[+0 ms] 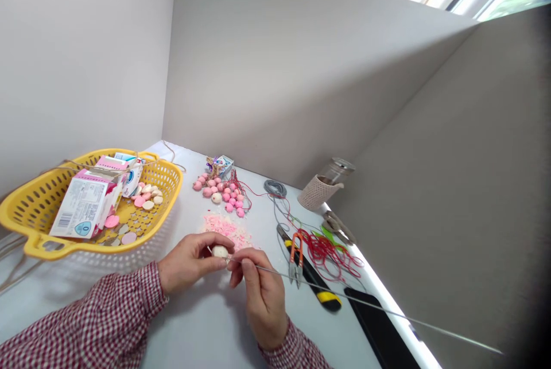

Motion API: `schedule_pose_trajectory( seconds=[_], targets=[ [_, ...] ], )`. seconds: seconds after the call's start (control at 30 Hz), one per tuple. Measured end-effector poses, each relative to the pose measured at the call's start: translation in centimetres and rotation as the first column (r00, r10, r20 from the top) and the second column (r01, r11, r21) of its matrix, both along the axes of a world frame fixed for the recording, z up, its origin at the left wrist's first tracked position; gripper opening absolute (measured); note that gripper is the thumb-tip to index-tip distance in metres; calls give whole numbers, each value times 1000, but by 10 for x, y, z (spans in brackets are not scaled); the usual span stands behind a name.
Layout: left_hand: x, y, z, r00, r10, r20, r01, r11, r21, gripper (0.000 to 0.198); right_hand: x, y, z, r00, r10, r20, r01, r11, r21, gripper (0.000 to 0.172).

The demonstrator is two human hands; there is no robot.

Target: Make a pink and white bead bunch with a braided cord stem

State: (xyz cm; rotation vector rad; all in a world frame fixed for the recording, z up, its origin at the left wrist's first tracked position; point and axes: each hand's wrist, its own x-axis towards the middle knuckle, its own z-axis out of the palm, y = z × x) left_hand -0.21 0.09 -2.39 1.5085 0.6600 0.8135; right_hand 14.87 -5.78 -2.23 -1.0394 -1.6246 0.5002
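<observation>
Head view: forward and down onto two bare hands above a pale surface (pixel 202 323), red-and-white checked sleeves (pixel 77 317) at both wrists.

Left grip: left hand (pixel 187 263), fingers and thumb together, clamped on a cream oval bead (pixel 220 252).

Right grip: right hand (pixel 262 300), thumb and fingertips pinched together on a long thin steel needle (pixel 344 293), the needle's near end at the bead and apparently through it, with a short tip showing on the far side.

Bead: held just above the surface between both hands, close to a scatter of pink-and-white flakes (pixel 226 230).

Left of the hands: yellow perforated plastic basket (pixel 166 171), with a pink-and-white cardboard box (pixel 81 205) and pale pink and cream oval beads (pixel 146 197) inside.

Ahead: cluster of round pink beads (pixel 217 192) with loose red thread, beside a small ribbon-tied package (pixel 219 167).

Right of the hands: coil of grey cord (pixel 275 187), tangle of red thread (pixel 329 254), orange-handled snips (pixel 296 254), black-and-yellow craft knife (pixel 313 277), glass jar in a beige knit sleeve (pixel 323 182), metal scissors (pixel 338 226), flat black slab (pixel 379 329).
</observation>
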Motion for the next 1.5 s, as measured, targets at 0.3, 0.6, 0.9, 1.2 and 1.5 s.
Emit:
schedule_pose_trajectory(
  seconds=[0.3, 0.6, 0.9, 1.2, 1.5],
  targets=[
    [1, -1, 3, 999, -17, -32, 15, 998, -64, 30, 1, 1, -2, 999, -39, 17, 39, 999, 17, 23],
    [2, -1, 4, 1000, -14, 19, 16, 990, -141, 27, -2, -2, -3, 998, -52, -47, 53, 998, 25, 27],
    [3, -4, 5, 999, 30, -35, -34, 993, -116, 26, -1, -2, -5, 990, -83, 117, 71, 992, 105, 25],
    [5, -5, 2, 989, 93, -112, -96, 995, -24, 23, -1, 0, -5, 974, -98, 205, 59, 981, 186, 21],
    [4, -3, -4, 960, 137, -243, -132, 990, 41, 20, 20, 13, 6, 770, -478, 423, 519, 855, 21, 37]
  ],
)
